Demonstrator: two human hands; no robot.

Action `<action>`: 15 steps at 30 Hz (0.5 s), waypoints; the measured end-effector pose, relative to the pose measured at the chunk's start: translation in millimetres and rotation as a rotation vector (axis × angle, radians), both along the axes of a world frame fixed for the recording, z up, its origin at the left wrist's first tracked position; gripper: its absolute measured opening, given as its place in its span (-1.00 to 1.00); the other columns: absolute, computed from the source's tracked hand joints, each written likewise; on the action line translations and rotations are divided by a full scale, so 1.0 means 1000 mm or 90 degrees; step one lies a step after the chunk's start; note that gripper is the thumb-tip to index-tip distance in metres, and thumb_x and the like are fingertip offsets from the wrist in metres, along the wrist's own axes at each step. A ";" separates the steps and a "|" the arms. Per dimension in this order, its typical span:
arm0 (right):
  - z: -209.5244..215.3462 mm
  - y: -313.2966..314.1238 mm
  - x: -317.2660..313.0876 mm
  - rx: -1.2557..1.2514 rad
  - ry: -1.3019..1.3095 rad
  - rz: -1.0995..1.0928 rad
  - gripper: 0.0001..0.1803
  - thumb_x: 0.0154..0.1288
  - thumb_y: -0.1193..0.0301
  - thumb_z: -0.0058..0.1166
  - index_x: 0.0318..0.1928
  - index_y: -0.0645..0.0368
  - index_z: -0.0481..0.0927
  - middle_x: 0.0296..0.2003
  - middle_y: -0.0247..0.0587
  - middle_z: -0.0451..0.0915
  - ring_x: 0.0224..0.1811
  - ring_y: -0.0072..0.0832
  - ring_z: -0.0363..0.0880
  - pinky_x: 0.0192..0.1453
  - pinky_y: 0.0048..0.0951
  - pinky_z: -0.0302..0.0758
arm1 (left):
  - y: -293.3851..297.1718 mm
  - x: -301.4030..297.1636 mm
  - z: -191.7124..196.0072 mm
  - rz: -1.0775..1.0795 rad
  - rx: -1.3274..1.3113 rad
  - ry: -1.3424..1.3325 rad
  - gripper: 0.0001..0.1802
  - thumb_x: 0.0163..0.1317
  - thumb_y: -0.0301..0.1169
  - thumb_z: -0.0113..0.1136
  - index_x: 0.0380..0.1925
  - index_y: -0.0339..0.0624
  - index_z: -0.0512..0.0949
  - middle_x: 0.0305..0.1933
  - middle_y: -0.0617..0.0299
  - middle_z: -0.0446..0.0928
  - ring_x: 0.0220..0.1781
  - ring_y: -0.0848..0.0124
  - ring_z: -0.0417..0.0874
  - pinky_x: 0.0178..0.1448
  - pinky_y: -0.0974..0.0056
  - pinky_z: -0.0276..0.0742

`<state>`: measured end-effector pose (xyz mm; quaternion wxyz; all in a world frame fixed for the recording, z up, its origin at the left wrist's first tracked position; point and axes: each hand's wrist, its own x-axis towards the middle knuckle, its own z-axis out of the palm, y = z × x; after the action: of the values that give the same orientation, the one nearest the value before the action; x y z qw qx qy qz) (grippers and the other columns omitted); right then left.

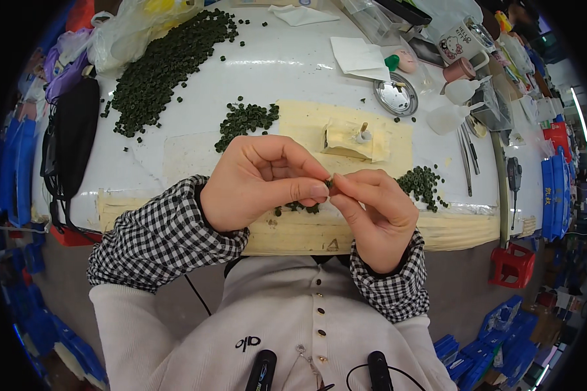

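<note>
My left hand (262, 177) and my right hand (379, 212) meet above the front edge of the table. Between their fingertips is a tiny dark green piece (329, 183), mostly covered by the fingers. Both hands are closed in a pinch on it. Just beyond them stands a block wrapped in cream tape (347, 141), with a short peg (364, 133) sticking up from its top. Small dark green ring-like pieces lie in a heap (246, 120) beyond my left hand, in another heap (421, 185) right of my right hand, and partly hidden below my fingers.
A large pile of the green pieces (169, 68) spreads at the far left, beside a black pouch (75, 137). At the right are a round metal dish (396, 95), white squeeze bottles (447, 119), tweezers (465, 161) and a mug (463, 40). A red stool (512, 266) stands beyond the table's right edge.
</note>
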<state>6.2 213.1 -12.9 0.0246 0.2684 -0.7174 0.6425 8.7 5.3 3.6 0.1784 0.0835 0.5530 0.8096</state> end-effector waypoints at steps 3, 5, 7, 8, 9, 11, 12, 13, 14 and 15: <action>0.000 -0.001 0.000 0.016 0.023 -0.001 -0.70 0.14 0.70 0.23 -0.09 0.24 0.69 -0.23 -0.18 0.63 -0.23 -0.50 0.62 -0.17 -0.56 0.55 | 0.001 0.002 -0.001 0.045 -0.028 0.051 -0.87 0.21 -0.69 0.21 -0.23 -0.40 0.55 -0.26 0.06 0.64 -0.22 0.43 0.69 -0.09 0.40 0.64; -0.001 -0.002 0.000 0.019 0.030 0.003 -0.69 0.14 0.70 0.22 -0.07 0.24 0.68 -0.22 -0.17 0.62 -0.24 -0.50 0.62 -0.18 -0.57 0.54 | 0.001 0.004 -0.004 0.067 -0.043 0.097 -0.87 0.21 -0.70 0.20 -0.23 -0.42 0.55 -0.25 0.05 0.64 -0.20 0.43 0.69 -0.07 0.40 0.64; -0.001 -0.003 0.000 0.016 0.030 0.003 -0.68 0.14 0.70 0.22 -0.06 0.24 0.68 -0.22 -0.17 0.62 -0.24 -0.50 0.61 -0.18 -0.58 0.54 | 0.001 0.004 -0.003 0.082 -0.096 0.142 -0.86 0.22 -0.70 0.19 -0.21 -0.44 0.56 -0.24 0.04 0.63 -0.18 0.42 0.69 -0.05 0.40 0.63; -0.001 -0.003 0.000 0.017 0.030 0.000 -0.68 0.15 0.70 0.22 -0.06 0.24 0.68 -0.22 -0.17 0.62 -0.24 -0.50 0.61 -0.19 -0.58 0.54 | 0.001 0.005 -0.003 0.089 -0.123 0.164 -0.85 0.22 -0.70 0.19 -0.19 -0.44 0.57 -0.23 0.03 0.63 -0.18 0.42 0.68 -0.05 0.40 0.63; -0.002 -0.003 0.001 0.017 0.029 -0.002 -0.68 0.15 0.70 0.22 -0.06 0.24 0.68 -0.22 -0.17 0.62 -0.24 -0.50 0.61 -0.19 -0.58 0.54 | 0.000 0.005 -0.002 0.089 -0.138 0.184 -0.84 0.22 -0.70 0.18 -0.18 -0.45 0.58 -0.22 0.03 0.63 -0.17 0.41 0.69 -0.04 0.40 0.64; -0.002 -0.003 0.001 0.019 0.031 -0.006 -0.68 0.15 0.70 0.22 -0.05 0.24 0.68 -0.22 -0.16 0.61 -0.24 -0.50 0.61 -0.20 -0.58 0.53 | -0.001 0.005 -0.002 0.089 -0.168 0.224 -0.82 0.22 -0.70 0.18 -0.16 -0.46 0.59 -0.21 0.02 0.62 -0.17 0.40 0.69 -0.04 0.39 0.64; -0.002 -0.003 0.001 0.019 0.033 -0.010 -0.68 0.15 0.70 0.22 -0.05 0.24 0.68 -0.22 -0.16 0.61 -0.25 -0.50 0.61 -0.20 -0.58 0.53 | -0.001 0.005 -0.002 0.089 -0.184 0.233 -0.82 0.22 -0.71 0.17 -0.16 -0.45 0.59 -0.21 0.02 0.62 -0.17 0.40 0.69 -0.04 0.39 0.64; -0.002 -0.003 0.001 0.020 0.034 -0.013 -0.68 0.15 0.70 0.22 -0.05 0.24 0.68 -0.22 -0.16 0.61 -0.25 -0.50 0.60 -0.20 -0.58 0.53 | -0.001 0.005 -0.001 0.088 -0.199 0.243 -0.81 0.22 -0.71 0.17 -0.15 -0.45 0.60 -0.20 0.02 0.62 -0.17 0.39 0.69 -0.04 0.39 0.64; -0.002 -0.003 0.001 0.023 0.041 -0.016 -0.68 0.15 0.69 0.22 -0.05 0.24 0.68 -0.22 -0.16 0.61 -0.25 -0.50 0.60 -0.20 -0.58 0.53 | -0.001 0.005 -0.001 0.087 -0.215 0.252 -0.81 0.23 -0.71 0.17 -0.15 -0.45 0.60 -0.20 0.02 0.61 -0.17 0.39 0.69 -0.04 0.39 0.64; -0.002 -0.003 0.001 0.027 0.047 -0.018 -0.68 0.15 0.69 0.22 -0.05 0.24 0.68 -0.22 -0.16 0.61 -0.25 -0.50 0.60 -0.21 -0.58 0.53 | -0.001 0.005 0.000 0.087 -0.217 0.253 -0.81 0.22 -0.71 0.17 -0.15 -0.45 0.60 -0.20 0.02 0.61 -0.17 0.39 0.69 -0.04 0.39 0.64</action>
<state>7.2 210.4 -15.1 0.0548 0.2821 -0.7330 0.6166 14.1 4.5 3.4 0.0231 0.1718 0.7100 0.6825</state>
